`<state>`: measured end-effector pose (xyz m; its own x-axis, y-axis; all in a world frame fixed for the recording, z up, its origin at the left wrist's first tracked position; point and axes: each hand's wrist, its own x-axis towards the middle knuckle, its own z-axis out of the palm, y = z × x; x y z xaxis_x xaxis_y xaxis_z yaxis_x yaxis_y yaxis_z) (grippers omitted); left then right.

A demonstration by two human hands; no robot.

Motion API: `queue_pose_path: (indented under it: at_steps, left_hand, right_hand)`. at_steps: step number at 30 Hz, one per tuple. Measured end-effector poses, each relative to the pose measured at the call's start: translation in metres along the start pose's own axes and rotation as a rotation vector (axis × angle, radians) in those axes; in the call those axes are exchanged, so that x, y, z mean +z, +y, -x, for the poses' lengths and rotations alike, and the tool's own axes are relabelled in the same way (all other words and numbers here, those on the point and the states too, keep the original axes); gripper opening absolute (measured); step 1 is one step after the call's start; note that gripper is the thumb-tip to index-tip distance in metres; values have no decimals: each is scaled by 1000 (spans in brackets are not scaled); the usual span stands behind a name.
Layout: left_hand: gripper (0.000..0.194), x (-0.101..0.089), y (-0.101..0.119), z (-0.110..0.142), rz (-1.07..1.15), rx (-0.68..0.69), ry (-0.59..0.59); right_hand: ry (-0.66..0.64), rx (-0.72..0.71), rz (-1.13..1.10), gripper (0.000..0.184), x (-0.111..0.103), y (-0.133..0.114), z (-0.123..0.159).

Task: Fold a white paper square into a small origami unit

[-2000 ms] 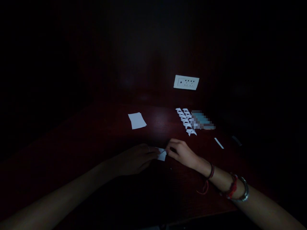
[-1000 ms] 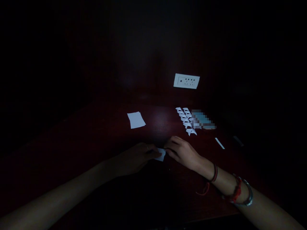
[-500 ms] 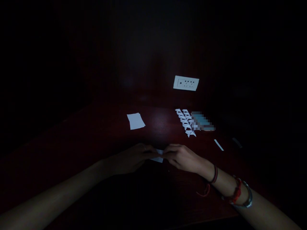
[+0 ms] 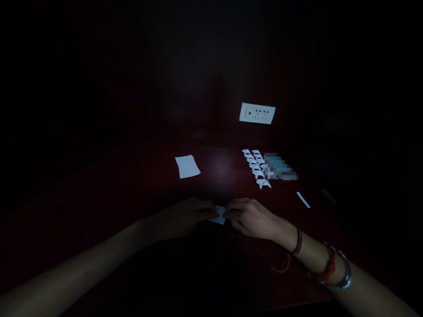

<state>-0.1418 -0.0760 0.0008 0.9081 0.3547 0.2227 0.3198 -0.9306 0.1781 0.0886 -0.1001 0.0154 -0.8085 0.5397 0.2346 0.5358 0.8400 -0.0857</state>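
The scene is very dim. My left hand [image 4: 185, 216] and my right hand [image 4: 253, 215] meet over a dark red table [image 4: 132, 189], fingertips pinched together on a small white piece of paper [image 4: 220, 214] that lies between them. Most of that paper is hidden under the fingers. My right wrist carries dark and red threads and a metal bangle. A ring shows on my left hand.
A small stack of white paper slips [image 4: 187, 166] lies further back on the left. Several folded white paper pieces [image 4: 256, 165] sit in rows at the back right beside a blurred bluish object [image 4: 280, 168]. A white strip [image 4: 302, 199] lies right. A white socket plate [image 4: 257, 113] sits behind.
The fingers of both hands have closed in over the small paper, covering more of it. The hands stay in the same spot on the table.
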Motion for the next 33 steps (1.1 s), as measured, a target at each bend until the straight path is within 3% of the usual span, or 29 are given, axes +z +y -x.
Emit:
queue_pose_path:
  at_steps: [7, 13, 17, 22, 28, 33]
  left_hand:
    - [54, 2, -2, 3, 16, -11, -4]
    - [51, 0, 0, 1, 123, 8, 0]
    - [51, 3, -4, 1, 37, 14, 26]
    - [47, -1, -5, 2, -137, -1, 5]
    - [44, -3, -5, 3, -142, 45, -10]
    - [47, -2, -6, 3, -143, 38, -28]
  right_hand:
    - [-9, 10, -33, 18, -2, 5, 6]
    - [166, 153, -285, 24, 4, 18, 4]
    - [223, 232, -421, 24, 10, 22, -1]
    - [169, 348, -574, 23, 15, 25, -7]
    - [15, 557, -829, 29, 17, 30, -28]
    - [-56, 589, -881, 28, 16, 31, -45]
